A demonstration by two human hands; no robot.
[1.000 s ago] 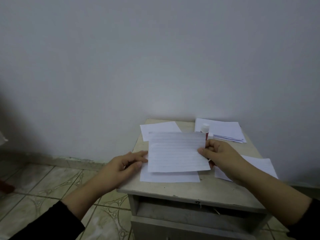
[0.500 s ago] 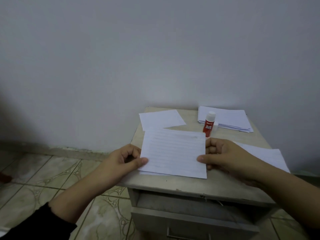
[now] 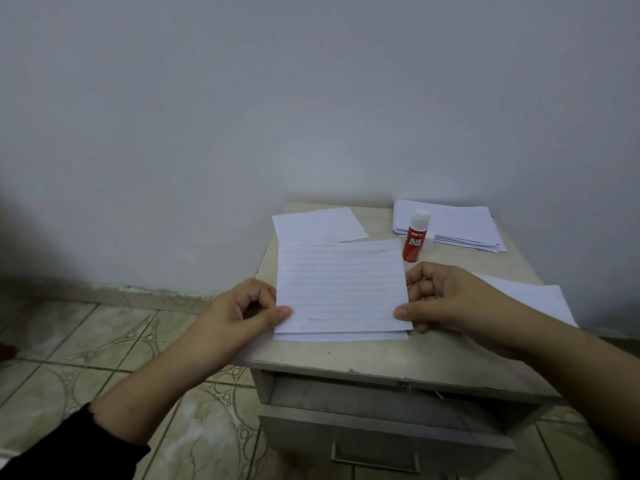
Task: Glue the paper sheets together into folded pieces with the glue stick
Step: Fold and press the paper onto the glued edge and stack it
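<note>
A lined paper sheet (image 3: 341, 284) lies over a second sheet (image 3: 343, 336) whose near edge peeks out below it, on the small table (image 3: 381, 355). My left hand (image 3: 242, 306) pinches the lined sheet's near left corner between thumb and curled fingers. My right hand (image 3: 446, 299) pinches its near right corner the same way. A red glue stick (image 3: 415, 237) with a white cap stands upright just beyond the sheet's far right corner, held by neither hand.
A stack of white sheets (image 3: 450, 225) sits at the table's back right, one sheet (image 3: 317, 225) at the back left, another sheet (image 3: 530, 299) under my right forearm. The table's drawer (image 3: 381, 410) is pulled partly out. Tiled floor (image 3: 86, 358) on the left.
The lined sheet has come nearer the table's front edge, almost covering the sheet below. Both hands shifted to its near corners. The view has tilted down.
</note>
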